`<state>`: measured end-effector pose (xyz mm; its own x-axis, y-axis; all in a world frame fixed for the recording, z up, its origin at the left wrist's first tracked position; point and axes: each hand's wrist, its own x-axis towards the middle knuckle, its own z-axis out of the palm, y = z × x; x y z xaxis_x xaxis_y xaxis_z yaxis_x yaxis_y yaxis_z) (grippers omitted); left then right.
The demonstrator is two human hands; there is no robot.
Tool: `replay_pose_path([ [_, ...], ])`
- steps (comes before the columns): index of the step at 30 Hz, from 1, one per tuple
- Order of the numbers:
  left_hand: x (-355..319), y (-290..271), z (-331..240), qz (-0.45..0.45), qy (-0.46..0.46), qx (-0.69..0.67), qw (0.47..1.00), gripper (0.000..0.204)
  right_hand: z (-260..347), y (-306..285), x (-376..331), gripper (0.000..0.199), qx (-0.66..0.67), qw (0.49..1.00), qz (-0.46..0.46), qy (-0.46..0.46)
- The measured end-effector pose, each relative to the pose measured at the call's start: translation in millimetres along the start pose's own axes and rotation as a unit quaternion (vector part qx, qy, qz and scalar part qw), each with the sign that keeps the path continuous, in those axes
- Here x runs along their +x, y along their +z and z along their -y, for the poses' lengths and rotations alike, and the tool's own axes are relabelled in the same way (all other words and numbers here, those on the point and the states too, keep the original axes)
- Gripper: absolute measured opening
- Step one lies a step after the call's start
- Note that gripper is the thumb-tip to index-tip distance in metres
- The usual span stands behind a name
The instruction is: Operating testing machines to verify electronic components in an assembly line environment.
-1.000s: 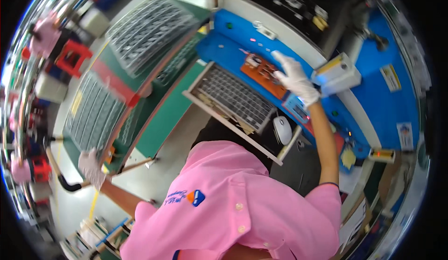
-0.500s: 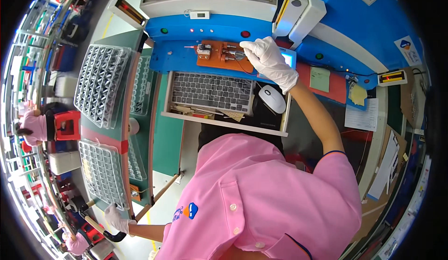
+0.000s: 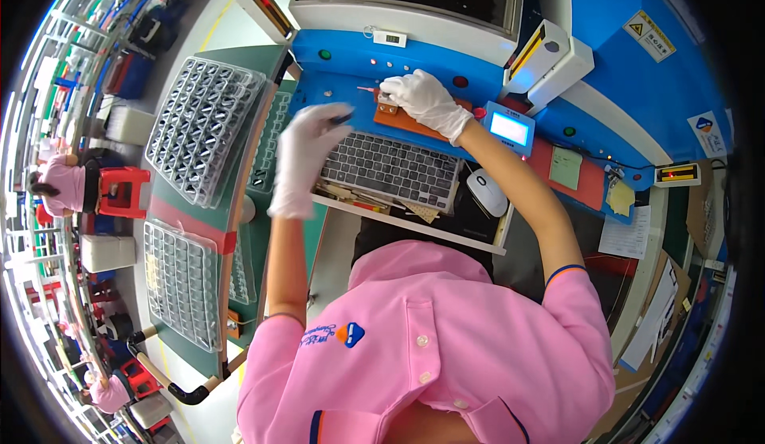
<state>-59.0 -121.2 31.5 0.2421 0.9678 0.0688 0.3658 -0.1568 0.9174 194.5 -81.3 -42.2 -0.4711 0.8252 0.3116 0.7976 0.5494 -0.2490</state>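
My left hand, in a white glove, is raised left of the keyboard, slightly blurred. Its fingers are closed on a small dark part, whose exact kind I cannot make out. My right hand, also gloved, rests over an orange-brown fixture block on the blue machine bed. Its fingers are bent down at a small metal piece on the fixture's left end. Whatever lies beneath those fingertips is hidden, along with most of the fixture.
An open drawer holds a keyboard and a white mouse. Beside the fixture stands a small lit screen. Clear plastic trays, one with dark parts and another paler, lie on the green rack at left.
My left hand has come up from the lower pale tray to near the fixture, now with a small dark part. My right hand has moved left and down onto the fixture. The view has shifted.
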Motion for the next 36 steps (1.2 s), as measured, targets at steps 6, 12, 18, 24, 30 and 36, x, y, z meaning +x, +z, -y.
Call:
replay_pose_path([
  [6, 68.9, 92.2, 47.6, 0.009, 0.185, 0.08, 0.98, 0.02, 9.1, -45.4, -45.8, 0.035, 0.048, 0.974, -0.211, 0.07],
  [12, 79.6, 97.7, 64.3, -0.029, 0.321, 0.205, 0.924, 0.017, 12.4, -74.4, -120.5, 0.041, 0.071, 0.952, -0.252, 0.16],
  [18, 70.1, 96.3, 63.2, -0.048, 0.326, 0.251, 0.91, 0.018, 18.2, -65.8, -151.8, 0.039, 0.086, 0.948, -0.216, 0.217],
  [24, 75.4, 97.5, 55.9, -0.014, 0.259, 0.291, 0.921, 0.017, 15.5, -48.4, -129.8, 0.036, 0.163, 0.933, -0.236, 0.219],
  [30, 82.1, 100.3, 33.8, -0.034, 0.233, 0.32, 0.918, 0.02, 11.5, -18.5, -74.4, 0.029, 0.353, 0.876, -0.238, 0.227],
  [36, 129.4, 93.0, 10.5, -0.056, 0.294, 0.218, 0.929, 0.025, -16.0, -31.4, -11.7, 0.029, 0.354, 0.878, -0.258, 0.191],
])
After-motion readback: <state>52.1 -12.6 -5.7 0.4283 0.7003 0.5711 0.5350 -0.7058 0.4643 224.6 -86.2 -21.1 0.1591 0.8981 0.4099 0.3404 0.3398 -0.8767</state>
